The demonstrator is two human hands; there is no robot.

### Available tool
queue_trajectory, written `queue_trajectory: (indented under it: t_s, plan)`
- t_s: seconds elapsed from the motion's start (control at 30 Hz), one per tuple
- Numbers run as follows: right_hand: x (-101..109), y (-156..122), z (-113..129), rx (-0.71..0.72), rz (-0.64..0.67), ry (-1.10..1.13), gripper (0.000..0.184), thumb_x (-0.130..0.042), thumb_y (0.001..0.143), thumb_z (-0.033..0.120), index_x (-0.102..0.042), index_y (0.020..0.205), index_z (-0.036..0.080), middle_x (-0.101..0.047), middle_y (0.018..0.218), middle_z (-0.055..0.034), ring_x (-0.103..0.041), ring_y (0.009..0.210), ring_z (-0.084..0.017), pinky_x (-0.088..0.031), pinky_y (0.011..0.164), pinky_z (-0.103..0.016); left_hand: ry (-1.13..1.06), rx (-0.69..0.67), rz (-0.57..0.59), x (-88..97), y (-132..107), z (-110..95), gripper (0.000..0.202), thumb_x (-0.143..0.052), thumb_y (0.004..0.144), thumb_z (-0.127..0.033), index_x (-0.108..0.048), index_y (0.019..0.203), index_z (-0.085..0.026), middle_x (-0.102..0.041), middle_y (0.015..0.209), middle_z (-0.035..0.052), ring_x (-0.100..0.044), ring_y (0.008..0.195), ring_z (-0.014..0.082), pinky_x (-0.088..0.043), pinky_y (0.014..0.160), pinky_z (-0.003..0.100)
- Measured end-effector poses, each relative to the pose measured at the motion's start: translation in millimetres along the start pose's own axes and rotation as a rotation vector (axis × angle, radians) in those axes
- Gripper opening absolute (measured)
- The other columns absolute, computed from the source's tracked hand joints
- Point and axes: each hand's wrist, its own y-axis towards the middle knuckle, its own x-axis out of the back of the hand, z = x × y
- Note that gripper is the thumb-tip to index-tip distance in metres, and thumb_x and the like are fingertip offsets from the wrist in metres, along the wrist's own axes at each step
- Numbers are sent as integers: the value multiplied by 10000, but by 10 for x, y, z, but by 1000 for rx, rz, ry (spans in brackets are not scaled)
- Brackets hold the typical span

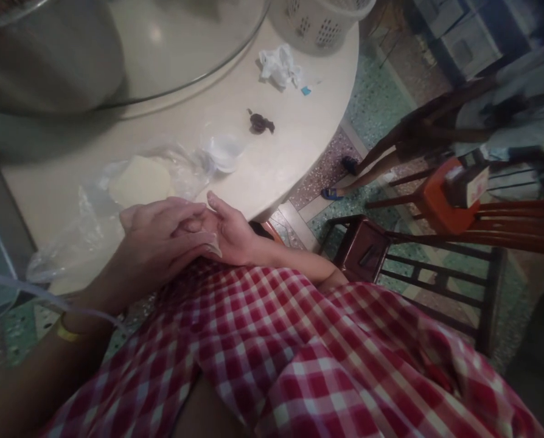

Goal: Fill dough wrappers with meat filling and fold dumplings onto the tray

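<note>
My left hand (162,234) lies across my right hand, its fingers bent over the palm. A pale, thin edge of what looks like a dough wrapper (215,246) pokes out beneath the left fingers; the rest of it is covered. Palm up with the thumb stretched away, my right hand (235,234) rests just above my lap, its fingertips hidden under the left hand. Right behind the hands, a pale yellow stack of flat wrappers (140,179) sits on a clear plastic bag (84,219). Beside the bag is a small whitish bowl or lid (224,152).
A dark clump (260,123) and crumpled white tissue (280,66) lie on the round table (308,140). Behind them stand a large metal pot (48,61), a glass turntable (185,42) and a white basket (322,24). Chairs (363,249) and a person's legs (381,152) are at right.
</note>
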Motion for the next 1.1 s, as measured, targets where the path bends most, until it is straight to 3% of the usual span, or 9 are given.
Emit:
queue_trajectory:
  t_s: [0.1,0.2,0.47,0.63,0.8,0.97,1.1]
  plan:
    - [18,-22,21,-40,114,62,660,5,1070,379,-574,1281,143,-595,638,26,-574,529,-145,-495,530,-237,-33,-27,-23,11,37,7,143,-542,1003,-319,-671,1029,-262,-608,1216,46,-565,1113,234,-466,942,425]
    - [18,-62,47,-65,109,77,653,5,1072,382,-563,1313,171,-621,666,20,-596,560,-146,-532,587,-251,-29,-25,-34,4,57,0,141,-540,1003,-310,-666,979,-252,-610,1194,49,-562,1103,236,-474,922,424]
    - [-15,-85,75,-103,110,33,684,25,1070,383,-585,1301,176,-717,826,-31,-574,509,-129,-516,544,-240,19,-79,-22,-22,64,61,119,-592,972,-305,-657,1058,-254,-655,1169,91,-590,1054,264,-478,889,455]
    - [-21,-84,89,-121,70,-18,743,62,1064,368,-629,1210,135,-679,681,-15,-540,459,-137,-507,530,-251,-59,-69,-10,-50,66,79,102,-603,963,-288,-698,1001,-283,-686,1141,62,-597,1022,255,-451,851,429]
    - [2,-69,85,-112,28,-28,714,-9,1075,428,-644,915,145,-512,478,33,-453,411,-123,-438,447,-206,-44,-69,34,-82,60,49,157,-633,948,-296,-703,1085,-264,-666,1215,98,-577,1069,277,-438,872,436]
    - [-15,-79,100,-145,4,12,637,-47,1074,413,-625,1163,161,-608,615,6,-555,498,-149,-496,484,-239,-32,-114,20,-160,72,6,161,-589,972,-282,-742,921,-281,-656,1194,83,-544,1109,281,-417,890,442]
    - [-27,-93,101,-145,0,-14,642,-59,1071,384,-649,1127,138,-562,543,22,-491,441,-139,-489,467,-231,-51,-88,19,-137,72,25,152,-592,968,-297,-741,982,-319,-673,1193,63,-564,1100,270,-424,900,436]
